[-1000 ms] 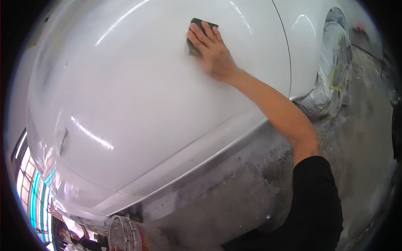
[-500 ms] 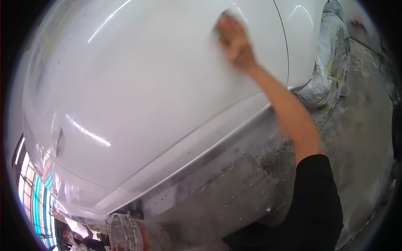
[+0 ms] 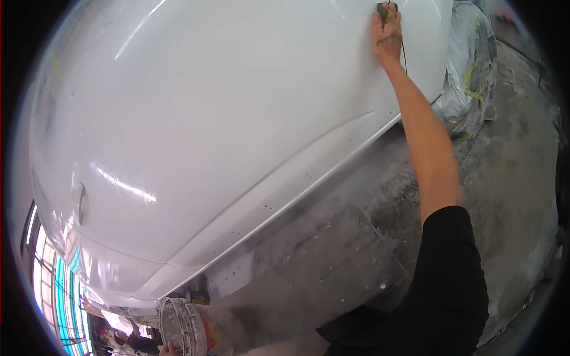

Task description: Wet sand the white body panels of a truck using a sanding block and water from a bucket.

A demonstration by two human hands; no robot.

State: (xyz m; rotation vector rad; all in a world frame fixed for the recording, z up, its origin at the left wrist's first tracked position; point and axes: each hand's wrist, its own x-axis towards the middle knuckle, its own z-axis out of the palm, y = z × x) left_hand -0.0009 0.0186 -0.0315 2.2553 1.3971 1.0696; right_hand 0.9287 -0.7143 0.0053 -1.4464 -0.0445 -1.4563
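Right hand (image 3: 386, 37) reaches far up, pressed flat on the white car door panel (image 3: 225, 118), fingers together over a small dark sanding pad (image 3: 383, 9) at the far top of the view; only the pad's edge shows past the fingertips, the rest is hidden under the hand. Hand is clamped down on the pad against the panel, near the thin dark panel seam (image 3: 404, 50) just right of the wrist. Bare forearm runs down to a black sleeve (image 3: 451, 279) at near right. Left hand is out of view. Door handle (image 3: 78, 202) sits at left on the panel, well apart from the hand. Glossy light streaks across the paint. Right of the seam, a wheel area wrapped in masking plastic (image 3: 469, 71) with yellow tape strips. Below the door, dusty grey concrete floor (image 3: 510, 178), whitish residue near the sill. At near bottom left, a dirty white bucket (image 3: 181, 326), with another person's hand (image 3: 169, 350) touching its near edge.
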